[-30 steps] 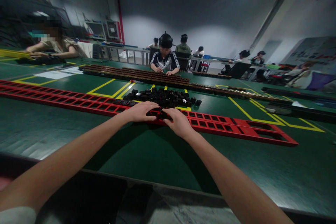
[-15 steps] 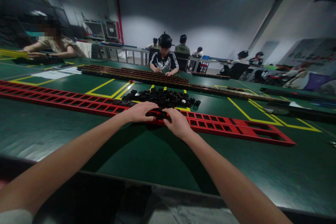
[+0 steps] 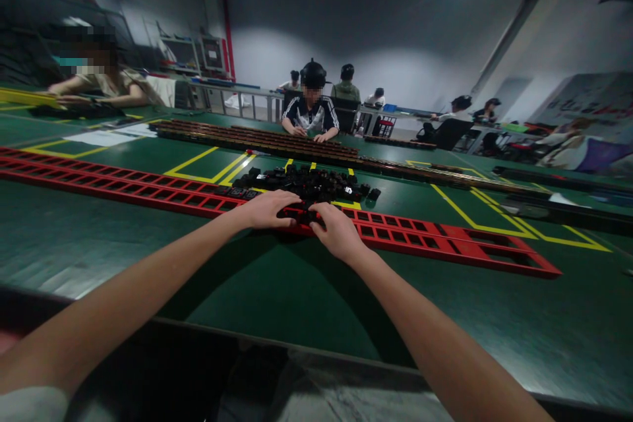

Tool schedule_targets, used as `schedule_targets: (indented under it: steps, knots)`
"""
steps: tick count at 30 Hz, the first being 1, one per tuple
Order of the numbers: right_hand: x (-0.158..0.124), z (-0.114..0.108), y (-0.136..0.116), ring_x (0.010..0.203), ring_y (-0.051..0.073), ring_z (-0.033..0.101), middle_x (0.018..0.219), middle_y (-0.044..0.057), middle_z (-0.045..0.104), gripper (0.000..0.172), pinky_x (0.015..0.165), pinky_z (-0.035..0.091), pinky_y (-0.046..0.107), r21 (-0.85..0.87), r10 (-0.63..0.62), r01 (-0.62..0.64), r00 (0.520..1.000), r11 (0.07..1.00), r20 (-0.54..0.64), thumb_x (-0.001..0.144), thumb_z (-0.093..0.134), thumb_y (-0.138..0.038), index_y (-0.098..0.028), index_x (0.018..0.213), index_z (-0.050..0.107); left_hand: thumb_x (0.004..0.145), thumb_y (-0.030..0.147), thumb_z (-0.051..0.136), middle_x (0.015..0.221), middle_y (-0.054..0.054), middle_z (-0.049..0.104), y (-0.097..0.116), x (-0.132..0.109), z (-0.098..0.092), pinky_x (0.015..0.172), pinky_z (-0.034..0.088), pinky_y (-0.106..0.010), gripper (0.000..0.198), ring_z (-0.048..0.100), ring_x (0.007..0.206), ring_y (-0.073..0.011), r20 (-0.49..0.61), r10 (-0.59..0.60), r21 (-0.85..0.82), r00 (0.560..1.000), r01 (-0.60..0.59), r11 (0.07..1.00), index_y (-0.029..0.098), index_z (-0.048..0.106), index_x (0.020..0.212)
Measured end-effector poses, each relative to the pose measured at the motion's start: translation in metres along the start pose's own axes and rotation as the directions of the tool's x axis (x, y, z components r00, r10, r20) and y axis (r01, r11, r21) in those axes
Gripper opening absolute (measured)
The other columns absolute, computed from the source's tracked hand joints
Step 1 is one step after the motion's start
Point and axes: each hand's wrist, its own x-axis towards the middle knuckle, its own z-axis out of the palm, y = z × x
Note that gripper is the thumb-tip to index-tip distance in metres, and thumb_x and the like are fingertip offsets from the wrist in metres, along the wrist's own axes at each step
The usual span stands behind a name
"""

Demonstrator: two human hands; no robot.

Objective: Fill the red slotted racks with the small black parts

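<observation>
A long red frame (image 3: 410, 231) with two rows of rectangular openings lies across the green table. My left hand (image 3: 267, 210) reaches over its middle, fingers bent forward and thumb apart, around small black blocks (image 3: 301, 212) at the frame. Facing it, my right hand (image 3: 336, 231) has its fingers and thumb curled about the same dark spot from the other side. The fingertips partly hide what lies between them. Right behind the hands spreads a loose pile of black blocks (image 3: 316, 181). A few more black pieces (image 3: 237, 191) sit at the frame's far edge, left of the pile.
Long dark brown strips (image 3: 247, 137) lie beyond the pile. White paper sheets (image 3: 106, 136) rest at the left, among yellow tape outlines (image 3: 494, 227). Across the table sits a person (image 3: 311, 109); another person (image 3: 109, 79) works at the far left. More people are at tables behind.
The view has shifted slightly. Both hands keep almost the same place and pose at the middle of the red frame.
</observation>
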Motion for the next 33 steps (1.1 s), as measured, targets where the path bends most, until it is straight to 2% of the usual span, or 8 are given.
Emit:
schedule_targets:
  steps: [10,16,27,33]
  knots:
    - [-0.0001,0.0019,-0.0044,0.104,0.024,0.062,0.116,0.01,0.066,0.025,0.089,0.05,0.037,-0.013,-0.046,0.046,0.999,0.999,-0.007,0.089,0.059,-0.012,-0.019,0.113,0.06,0.093,0.065,0.047,0.145,-0.015,0.054,-0.0008,-0.0003,-0.0002,0.109,0.041,-0.044,0.066,0.051,0.133,-0.0319,0.007,0.001,0.025,1.0,-0.002,1.0,0.017,0.052,0.139]
    - [0.001,0.0023,-0.0062,0.105,0.024,0.059,0.115,0.01,0.066,0.02,0.09,0.047,0.036,-0.084,-0.116,0.116,0.993,0.99,0.008,0.088,0.057,-0.009,-0.018,0.106,0.06,0.093,0.062,0.05,0.145,-0.015,0.054,-0.0029,-0.0012,0.0005,0.111,0.04,-0.043,0.064,0.051,0.133,-0.031,-0.001,0.008,0.018,1.0,-0.008,1.0,0.017,0.053,0.138]
    - [0.0027,0.0031,-0.0029,0.102,0.024,0.06,0.11,0.009,0.07,0.015,0.089,0.045,0.038,-0.086,0.012,-0.008,0.999,0.996,0.036,0.092,0.064,-0.022,-0.018,0.106,0.063,0.092,0.056,0.054,0.147,-0.015,0.053,-0.0008,-0.0027,-0.0015,0.112,0.039,-0.044,0.062,0.05,0.134,-0.0311,0.017,-0.029,0.011,0.999,0.028,1.0,0.016,0.053,0.139]
    - [0.0025,0.0023,-0.0027,0.107,0.024,0.06,0.115,0.009,0.069,0.018,0.093,0.043,0.038,-0.086,0.017,-0.012,0.998,0.996,0.053,0.095,0.059,-0.022,-0.019,0.112,0.062,0.092,0.057,0.053,0.147,-0.016,0.052,-0.0018,-0.0026,-0.0002,0.113,0.038,-0.046,0.064,0.049,0.135,-0.0318,0.026,-0.027,0.002,0.999,0.027,1.0,0.015,0.052,0.14]
